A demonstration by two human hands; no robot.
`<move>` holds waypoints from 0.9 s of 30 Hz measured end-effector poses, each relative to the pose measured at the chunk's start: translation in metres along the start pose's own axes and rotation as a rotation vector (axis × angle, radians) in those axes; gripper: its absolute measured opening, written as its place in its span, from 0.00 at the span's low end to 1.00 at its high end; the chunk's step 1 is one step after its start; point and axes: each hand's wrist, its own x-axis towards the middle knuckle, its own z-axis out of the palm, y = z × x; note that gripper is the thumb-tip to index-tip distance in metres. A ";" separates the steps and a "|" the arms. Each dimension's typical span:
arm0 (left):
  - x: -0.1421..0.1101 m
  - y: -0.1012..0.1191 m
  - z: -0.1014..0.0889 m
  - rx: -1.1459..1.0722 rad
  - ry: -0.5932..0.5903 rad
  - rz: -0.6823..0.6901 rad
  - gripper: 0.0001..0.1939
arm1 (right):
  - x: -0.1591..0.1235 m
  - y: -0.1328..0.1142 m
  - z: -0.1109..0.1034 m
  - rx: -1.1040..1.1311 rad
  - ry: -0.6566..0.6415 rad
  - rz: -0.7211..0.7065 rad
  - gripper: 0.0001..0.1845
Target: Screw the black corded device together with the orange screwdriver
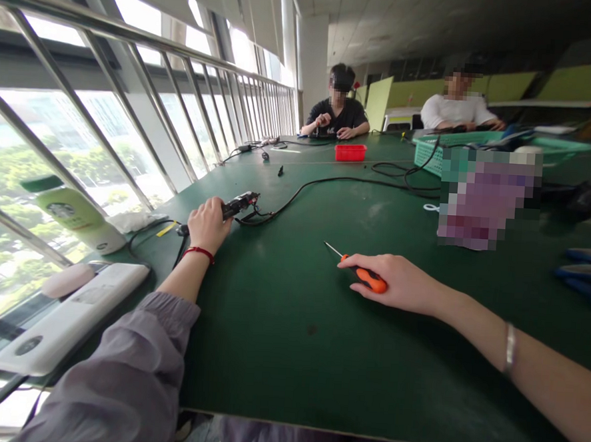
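My left hand (209, 224) is wrapped round a black handheld device (240, 205) whose far end shows loose wires and a reddish part. What the device is, I cannot make out. A black cable (302, 189) runs from near its far end across the green table. To the right, my right hand (397, 279) grips a screwdriver (370, 279) with an orange and black handle. Its thin metal shaft points away to the upper left, low over the tabletop. My palm and fingers hide part of the handle.
A white power bank (76, 318) and a green-labelled bottle (70, 214) stand left by the metal railing (148, 85). Farther off are a red tray (350, 153), a teal basket (429, 156) and two people seated. Blue-handled tools (587, 272) lie right, near a blurred purple packet (487, 199).
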 end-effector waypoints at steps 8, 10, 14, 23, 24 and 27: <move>-0.002 -0.002 0.001 -0.003 0.029 -0.032 0.18 | 0.000 0.000 0.000 -0.036 -0.004 -0.008 0.21; -0.002 -0.001 -0.001 0.007 0.053 -0.029 0.18 | 0.000 -0.001 0.000 -0.034 0.003 -0.011 0.21; -0.004 0.008 -0.009 -0.007 0.130 0.057 0.19 | 0.000 -0.002 0.000 -0.029 0.071 0.018 0.19; -0.021 0.085 -0.019 -0.332 0.066 0.561 0.20 | 0.006 0.008 0.001 0.155 0.510 0.088 0.20; -0.026 0.098 -0.021 -0.383 0.037 0.627 0.21 | 0.006 0.009 0.001 0.154 0.543 0.088 0.20; -0.039 0.132 -0.025 -0.500 -0.071 0.824 0.22 | 0.007 0.012 0.002 0.120 0.579 0.091 0.21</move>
